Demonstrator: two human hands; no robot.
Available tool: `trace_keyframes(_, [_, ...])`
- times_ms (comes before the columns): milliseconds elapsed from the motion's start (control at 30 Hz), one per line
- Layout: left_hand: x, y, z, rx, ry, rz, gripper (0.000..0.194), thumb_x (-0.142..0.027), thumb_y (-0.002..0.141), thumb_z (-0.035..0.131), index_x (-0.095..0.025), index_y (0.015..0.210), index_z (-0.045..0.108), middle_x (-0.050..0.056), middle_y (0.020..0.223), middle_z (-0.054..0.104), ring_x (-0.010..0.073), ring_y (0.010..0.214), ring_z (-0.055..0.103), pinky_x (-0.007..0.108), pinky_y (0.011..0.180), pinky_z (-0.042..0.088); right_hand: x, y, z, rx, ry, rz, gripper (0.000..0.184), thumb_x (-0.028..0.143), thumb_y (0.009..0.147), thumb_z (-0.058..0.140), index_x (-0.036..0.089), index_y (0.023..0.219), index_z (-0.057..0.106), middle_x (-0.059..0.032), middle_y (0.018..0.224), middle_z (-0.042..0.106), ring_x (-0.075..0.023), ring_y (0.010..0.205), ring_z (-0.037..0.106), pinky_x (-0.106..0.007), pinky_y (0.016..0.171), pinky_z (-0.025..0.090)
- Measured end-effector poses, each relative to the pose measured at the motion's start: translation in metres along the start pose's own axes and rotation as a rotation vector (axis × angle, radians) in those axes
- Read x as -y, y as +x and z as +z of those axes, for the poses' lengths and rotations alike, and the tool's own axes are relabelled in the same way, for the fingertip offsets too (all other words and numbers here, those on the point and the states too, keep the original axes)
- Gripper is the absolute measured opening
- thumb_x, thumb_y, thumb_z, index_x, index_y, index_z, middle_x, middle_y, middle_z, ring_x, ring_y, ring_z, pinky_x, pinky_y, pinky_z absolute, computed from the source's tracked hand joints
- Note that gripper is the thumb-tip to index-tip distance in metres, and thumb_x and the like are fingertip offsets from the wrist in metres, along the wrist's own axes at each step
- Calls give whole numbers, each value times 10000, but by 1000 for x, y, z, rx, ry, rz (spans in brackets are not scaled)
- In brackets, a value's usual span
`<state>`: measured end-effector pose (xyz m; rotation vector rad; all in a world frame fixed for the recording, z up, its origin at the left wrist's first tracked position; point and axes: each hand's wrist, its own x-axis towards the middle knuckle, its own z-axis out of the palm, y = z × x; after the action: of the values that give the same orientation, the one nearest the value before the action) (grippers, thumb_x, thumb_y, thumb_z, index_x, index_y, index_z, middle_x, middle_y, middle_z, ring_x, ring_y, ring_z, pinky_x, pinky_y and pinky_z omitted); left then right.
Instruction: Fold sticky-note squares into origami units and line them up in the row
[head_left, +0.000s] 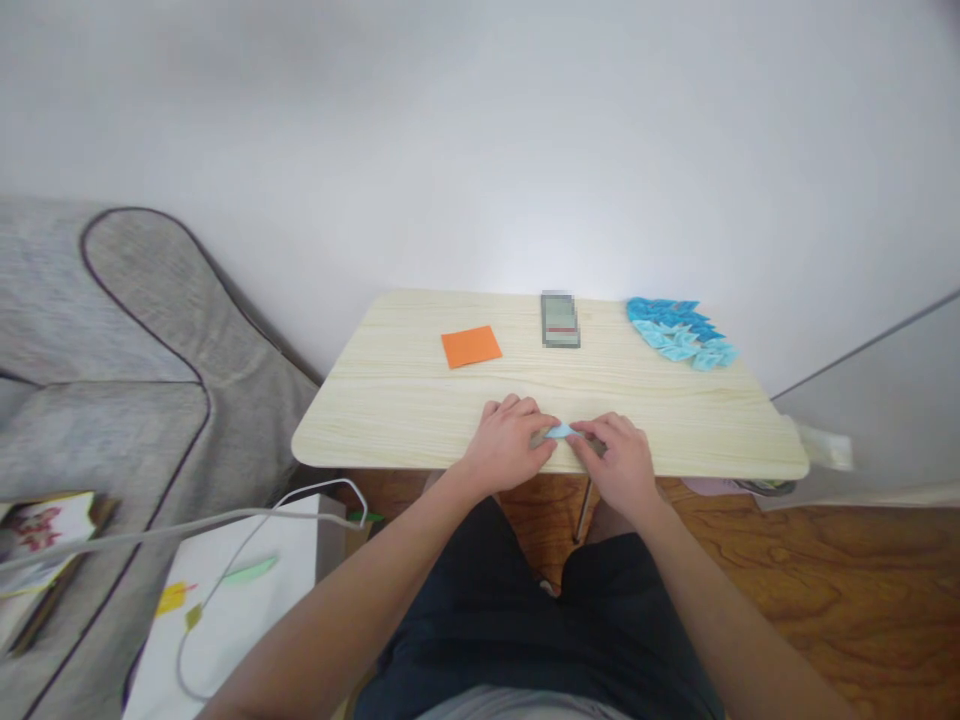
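Observation:
A small piece of folded light blue paper [559, 431] lies at the table's near edge, between my two hands. My left hand [506, 440] pinches its left end with thumb and forefinger. At the other end, my right hand [616, 455] grips the paper the same way. Farther back on the right is a pile of folded paper pieces [675, 330], dark blue behind and light blue in front. An orange sheet of paper [471, 346] rests flat beyond my left hand.
A blurred-out phone [560, 320] lies at the back of the pale wooden table [390, 400], against the wall. To the left stand a grey sofa [150, 330] and a white box [247, 560], with a pale cable [225, 520] crossing in front of them.

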<state>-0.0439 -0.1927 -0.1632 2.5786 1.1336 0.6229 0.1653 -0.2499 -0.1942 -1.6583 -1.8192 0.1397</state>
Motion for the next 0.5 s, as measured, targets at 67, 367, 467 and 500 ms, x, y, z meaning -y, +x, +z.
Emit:
trace_keyframes(67, [0, 1, 1, -13, -11, -8, 228, -347, 900, 667, -312, 1117, 726, 27, 1026, 689, 260, 1040, 563, 432, 870, 386, 2, 0, 1, -12, -7, 6, 238, 425, 973, 599, 284, 1070, 765, -54, 923, 695, -246, 923, 620, -392, 847, 439])
trace_keyframes(367, [9, 27, 15, -184, -387, -107, 140, -247, 929, 596, -242, 974, 728, 37, 1019, 734, 228, 1036, 615, 399, 955, 465, 10, 26, 6, -47, 295, 126, 295, 441, 973, 552, 237, 910, 756, -58, 888, 723, -230, 849, 638, -366, 807, 451])
trace_keyframes(467, [14, 37, 19, -209, -456, -124, 150, -270, 939, 586, -235, 1027, 701, 32, 960, 736, 204, 947, 656, 364, 888, 515, 10, 39, 11, -47, 395, 161, 327, 471, 974, 535, 229, 927, 749, -41, 883, 742, -211, 808, 653, -339, 759, 477])
trace_keyframes(500, [15, 39, 20, -215, -481, -124, 147, -266, 940, 585, -234, 1034, 693, 24, 943, 740, 193, 918, 669, 349, 867, 528, 10, 43, 12, -47, 427, 177, 337, 481, 970, 534, 225, 926, 749, -35, 859, 743, -207, 776, 651, -333, 729, 479])
